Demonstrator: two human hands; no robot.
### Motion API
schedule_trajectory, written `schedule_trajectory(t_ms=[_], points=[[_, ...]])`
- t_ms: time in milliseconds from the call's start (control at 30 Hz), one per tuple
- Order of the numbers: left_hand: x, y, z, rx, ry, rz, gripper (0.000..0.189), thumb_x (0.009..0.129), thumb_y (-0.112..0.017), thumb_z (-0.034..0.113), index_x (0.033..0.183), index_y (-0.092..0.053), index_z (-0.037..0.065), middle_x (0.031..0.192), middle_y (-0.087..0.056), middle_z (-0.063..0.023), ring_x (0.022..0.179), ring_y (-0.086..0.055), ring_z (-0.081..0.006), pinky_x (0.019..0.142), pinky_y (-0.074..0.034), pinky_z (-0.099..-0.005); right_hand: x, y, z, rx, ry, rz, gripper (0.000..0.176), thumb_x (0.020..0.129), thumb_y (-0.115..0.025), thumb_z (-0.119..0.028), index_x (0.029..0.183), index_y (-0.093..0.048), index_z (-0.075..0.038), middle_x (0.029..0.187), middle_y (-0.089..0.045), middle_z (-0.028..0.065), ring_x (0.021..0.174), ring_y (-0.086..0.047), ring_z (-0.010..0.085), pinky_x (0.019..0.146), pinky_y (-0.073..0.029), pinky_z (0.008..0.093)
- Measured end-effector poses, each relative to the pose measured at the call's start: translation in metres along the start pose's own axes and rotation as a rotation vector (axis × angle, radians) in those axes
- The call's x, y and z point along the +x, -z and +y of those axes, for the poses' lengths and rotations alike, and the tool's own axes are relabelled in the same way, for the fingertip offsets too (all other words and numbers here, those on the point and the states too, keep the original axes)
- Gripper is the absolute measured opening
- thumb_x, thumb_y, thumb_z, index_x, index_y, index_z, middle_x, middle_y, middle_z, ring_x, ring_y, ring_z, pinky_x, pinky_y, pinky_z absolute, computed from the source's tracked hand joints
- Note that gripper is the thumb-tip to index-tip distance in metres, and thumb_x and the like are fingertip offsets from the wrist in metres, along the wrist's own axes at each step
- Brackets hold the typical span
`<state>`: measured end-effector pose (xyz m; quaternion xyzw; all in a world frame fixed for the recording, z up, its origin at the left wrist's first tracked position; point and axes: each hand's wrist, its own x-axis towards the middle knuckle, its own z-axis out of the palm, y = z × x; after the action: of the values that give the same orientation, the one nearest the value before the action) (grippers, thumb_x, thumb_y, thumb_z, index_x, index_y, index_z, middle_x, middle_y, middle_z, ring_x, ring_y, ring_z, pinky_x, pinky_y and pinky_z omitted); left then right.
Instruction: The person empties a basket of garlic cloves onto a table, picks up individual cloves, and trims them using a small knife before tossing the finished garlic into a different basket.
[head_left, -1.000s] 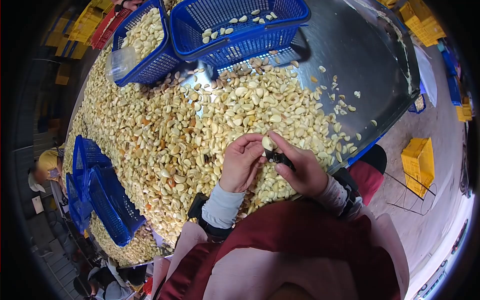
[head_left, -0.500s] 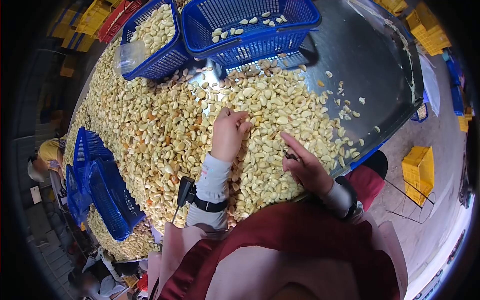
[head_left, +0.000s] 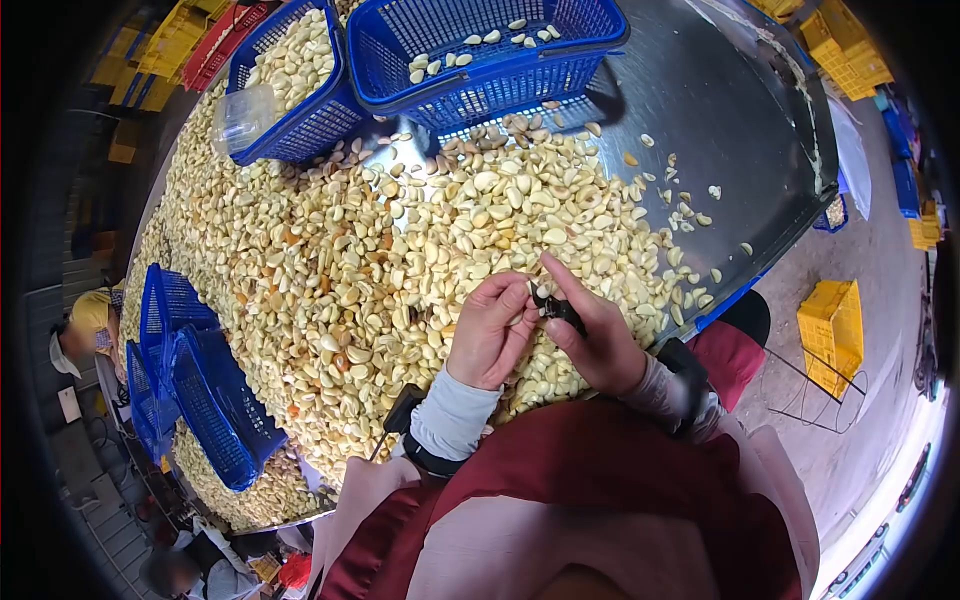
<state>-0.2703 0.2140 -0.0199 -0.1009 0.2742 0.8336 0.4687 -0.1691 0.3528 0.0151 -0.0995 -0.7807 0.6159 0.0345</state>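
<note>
My left hand [head_left: 492,335] pinches a pale garlic clove [head_left: 542,289] between thumb and fingers, above the heap of peeled garlic cloves [head_left: 380,270]. Meeting it from the right, my right hand [head_left: 600,340] is closed on a small black tool [head_left: 562,309], its index finger stretched forward. The tool's tip touches or nearly touches the clove; its exact kind is hard to make out. Cream and yellowish cloves, some browned, surround both hands.
Beyond the heap stand a blue basket [head_left: 490,85] with a few cloves and another blue basket [head_left: 300,125] full of cloves, a clear plastic cup [head_left: 243,118] at its edge. More blue baskets [head_left: 215,400] lie left. A yellow crate [head_left: 832,335] is on the floor. Other people sit at left.
My left hand has moved right and toward my body from the heap, now with a clove in its fingers. My right hand has shifted slightly left, bringing the tool against it.
</note>
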Motion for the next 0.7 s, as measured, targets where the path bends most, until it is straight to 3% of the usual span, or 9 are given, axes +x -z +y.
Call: schedule_trajectory(t_ms=[267,333,367,433,467,633,700], points=[[-0.004,0.003,-0.009,-0.040,-0.044,0.034,0.012,0.088,-0.062,0.002,0.100,-0.063,0.000,0.091,-0.066,-0.0081,0.079,-0.063,-0.0155,0.074,-0.053,-0.0246,0.002,0.002,0.008,0.160,-0.015,-0.064,0.057,0.093,-0.052,-0.017,0.143,-0.031,-0.002,0.104,-0.066,0.0138,0.094,-0.065,0.0249,0.084,-0.048,0.0330],[-0.002,0.012,-0.014,-0.042,-0.046,-0.021,0.013,0.089,-0.061,0.002,0.102,-0.062,0.000,0.093,-0.065,-0.0091,0.082,-0.063,-0.0169,0.075,-0.053,-0.0260,0.005,0.001,0.021,0.388,-0.301,-0.065,0.056,0.094,-0.050,-0.020,0.145,-0.030,-0.004,0.094,-0.064,0.0052,0.078,-0.062,0.0160,0.071,-0.049,0.0278],[0.000,0.011,-0.014,-0.043,-0.052,-0.081,0.015,0.090,-0.059,0.003,0.104,-0.061,0.000,0.095,-0.065,-0.0102,0.085,-0.063,-0.0184,0.077,-0.053,-0.0275,0.003,0.003,0.023,0.389,-0.301,-0.061,0.056,0.094,-0.050,-0.020,0.145,-0.030,-0.004,0.094,-0.064,0.0052,0.078,-0.062,0.0160,0.071,-0.049,0.0278],[0.002,0.006,-0.007,-0.091,-0.012,-0.126,0.017,0.091,-0.058,0.004,0.107,-0.059,0.001,0.098,-0.065,-0.0113,0.088,-0.063,-0.0200,0.079,-0.053,-0.0295,0.001,0.008,0.025,0.691,-0.374,-0.112,0.058,0.095,-0.048,-0.023,0.147,-0.028,-0.006,0.081,-0.056,-0.0013,0.061,-0.052,0.0072,0.056,-0.042,0.0196],[0.002,0.001,0.000,-0.139,0.022,-0.166,0.018,0.092,-0.057,0.005,0.110,-0.057,0.001,0.100,-0.064,-0.0124,0.091,-0.062,-0.0215,0.080,-0.053,-0.0315,0.000,0.005,0.021,0.665,-0.363,-0.051,0.059,0.096,-0.048,-0.024,0.147,-0.026,-0.008,0.074,-0.047,-0.0033,0.054,-0.040,0.0020,0.048,-0.032,0.0154],[0.019,0.012,0.019,-0.016,-0.024,-0.188,0.016,0.091,-0.058,0.005,0.107,-0.057,0.002,0.099,-0.064,-0.0119,0.093,-0.062,-0.0216,0.082,-0.052,-0.0339,-0.004,0.010,0.016,0.452,-0.305,-0.089,0.061,0.095,-0.050,-0.023,0.147,-0.025,-0.005,0.078,-0.049,-0.0012,0.058,-0.042,0.0060,0.055,-0.038,0.0192],[0.022,0.005,0.018,0.036,-0.022,-0.144,0.015,0.089,-0.061,0.004,0.103,-0.059,0.002,0.097,-0.065,-0.0102,0.089,-0.062,-0.0193,0.081,-0.051,-0.0322,0.000,0.003,0.016,0.178,-0.023,-0.049,0.062,0.094,-0.052,-0.017,0.147,-0.024,-0.002,0.081,-0.050,0.0015,0.066,-0.047,0.0104,0.066,-0.042,0.0228]])
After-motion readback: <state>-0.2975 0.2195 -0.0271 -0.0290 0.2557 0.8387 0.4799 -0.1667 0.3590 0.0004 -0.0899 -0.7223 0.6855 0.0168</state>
